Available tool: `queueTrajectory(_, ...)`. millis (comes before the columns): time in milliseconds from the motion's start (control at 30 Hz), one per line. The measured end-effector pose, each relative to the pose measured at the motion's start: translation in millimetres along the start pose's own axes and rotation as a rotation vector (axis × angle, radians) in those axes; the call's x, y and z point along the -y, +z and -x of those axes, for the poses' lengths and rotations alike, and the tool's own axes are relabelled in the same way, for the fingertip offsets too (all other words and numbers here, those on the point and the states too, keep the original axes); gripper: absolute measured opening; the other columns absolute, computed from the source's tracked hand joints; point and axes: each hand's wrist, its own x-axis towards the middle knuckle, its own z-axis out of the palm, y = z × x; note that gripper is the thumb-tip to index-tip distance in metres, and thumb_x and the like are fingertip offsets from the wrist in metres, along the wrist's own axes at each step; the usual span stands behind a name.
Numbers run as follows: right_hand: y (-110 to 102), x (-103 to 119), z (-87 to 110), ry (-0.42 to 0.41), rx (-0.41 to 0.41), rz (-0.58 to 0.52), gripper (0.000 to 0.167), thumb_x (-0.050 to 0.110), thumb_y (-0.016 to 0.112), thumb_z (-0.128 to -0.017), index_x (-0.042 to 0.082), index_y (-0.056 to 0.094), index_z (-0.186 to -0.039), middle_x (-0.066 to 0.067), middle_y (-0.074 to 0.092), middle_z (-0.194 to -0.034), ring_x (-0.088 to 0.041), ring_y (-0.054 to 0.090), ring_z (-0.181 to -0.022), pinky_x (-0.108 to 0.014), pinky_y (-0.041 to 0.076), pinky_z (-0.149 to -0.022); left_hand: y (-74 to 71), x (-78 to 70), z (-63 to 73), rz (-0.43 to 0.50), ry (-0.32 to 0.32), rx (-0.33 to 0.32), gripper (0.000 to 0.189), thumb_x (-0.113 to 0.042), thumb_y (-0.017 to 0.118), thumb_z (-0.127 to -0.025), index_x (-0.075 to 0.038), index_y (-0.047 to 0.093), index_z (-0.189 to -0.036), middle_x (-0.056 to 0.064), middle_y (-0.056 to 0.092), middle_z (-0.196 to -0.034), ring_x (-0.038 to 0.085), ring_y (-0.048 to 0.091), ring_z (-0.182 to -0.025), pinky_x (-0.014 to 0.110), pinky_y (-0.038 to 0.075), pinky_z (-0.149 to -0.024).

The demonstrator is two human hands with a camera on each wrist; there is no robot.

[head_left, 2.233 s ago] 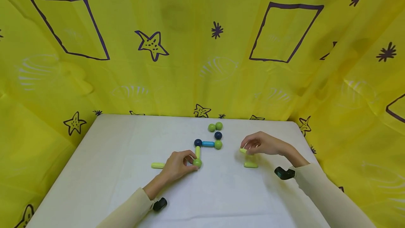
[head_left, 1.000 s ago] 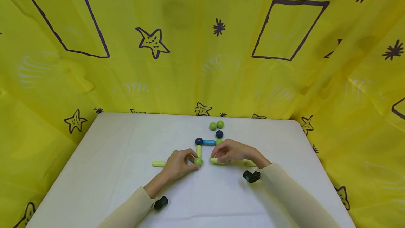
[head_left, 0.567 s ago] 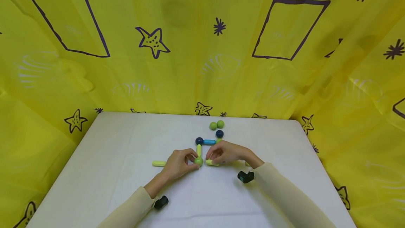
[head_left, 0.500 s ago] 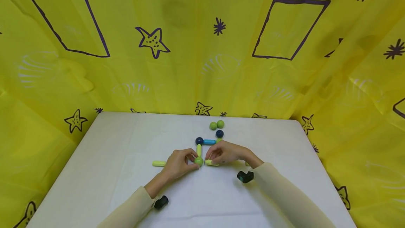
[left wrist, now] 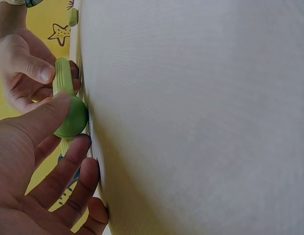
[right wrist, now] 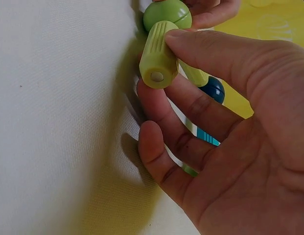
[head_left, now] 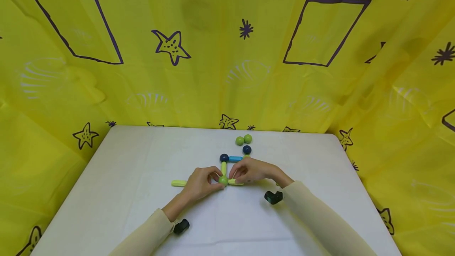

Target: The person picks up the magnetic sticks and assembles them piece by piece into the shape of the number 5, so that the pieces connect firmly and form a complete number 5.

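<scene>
Thumb and fingers of my left hand [head_left: 200,185] pinch a light-green ball [head_left: 223,181]. My right hand [head_left: 254,170] pinches a short yellow-green magnetic rod [right wrist: 159,56] with a round metal spot in its near end. The rod's far end meets the ball's right side. Another yellow-green rod [head_left: 223,168] runs from that ball back to a navy ball [head_left: 224,157]. From there a blue rod [head_left: 235,159] leads right to a second light-green ball [head_left: 247,156], mostly hidden behind my right hand. Against it sits a further navy ball [head_left: 247,149].
Two loose light-green balls, a nearer one [head_left: 239,140] and a farther one [head_left: 248,138], lie at the back of the white table [head_left: 142,153]. A spare yellow-green rod [head_left: 178,183] lies beside my left hand. Yellow patterned cloth [head_left: 209,70] hangs behind the table.
My right hand has carried its yellow-green rod leftward from the table's right side, and the rod now meets the light-green ball. The left hand has kept its pinch on the ball.
</scene>
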Motion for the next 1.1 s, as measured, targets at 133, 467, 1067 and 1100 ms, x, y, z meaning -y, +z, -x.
queueTrajectory(133,0.3,-0.6,-0.8,-0.012,-0.001,0.002,0.017,0.004,0.071,-0.095,0.011,0.075,-0.110,0.000,0.074,-0.097,-0.011,0.066,-0.086,-0.026,0.054,-0.079,-0.1,0.1,-0.1,-0.005,-0.004,0.000,0.025,-0.023,0.090,-0.080,-0.019,0.074,-0.099,-0.007,0.074,-0.082,0.004,0.051,-0.060,0.024,0.043,-0.057)
queueTrajectory(467,0.9,-2.3,-1.3,-0.019,-0.011,-0.021,0.017,0.003,0.070,-0.095,0.008,0.075,-0.110,-0.003,0.074,-0.099,-0.013,0.066,-0.088,-0.026,0.054,-0.080,-0.5,-0.6,-1.1,-0.011,0.008,-0.003,0.025,-0.022,0.090,-0.080,-0.018,0.074,-0.099,-0.006,0.074,-0.082,0.004,0.052,-0.061,0.023,0.043,-0.057)
queueTrajectory(1067,0.6,-3.3,0.0,-0.019,-0.006,-0.050,0.017,0.003,0.069,-0.096,0.007,0.075,-0.111,-0.006,0.075,-0.102,-0.015,0.068,-0.091,-0.026,0.054,-0.080,0.4,-1.6,-0.8,-0.020,0.007,-0.007,0.025,-0.022,0.090,-0.080,-0.018,0.073,-0.098,-0.003,0.074,-0.082,0.003,0.051,-0.061,0.022,0.042,-0.057)
queueTrajectory(1100,0.6,-3.0,0.4,-0.020,-0.006,-0.053,0.017,0.003,0.069,-0.096,0.007,0.075,-0.111,-0.006,0.075,-0.102,-0.015,0.068,-0.092,-0.026,0.054,-0.080,0.4,-1.8,-0.7,-0.019,0.009,-0.007,0.025,-0.022,0.090,-0.080,-0.017,0.073,-0.098,-0.003,0.074,-0.082,0.003,0.051,-0.061,0.022,0.042,-0.057)
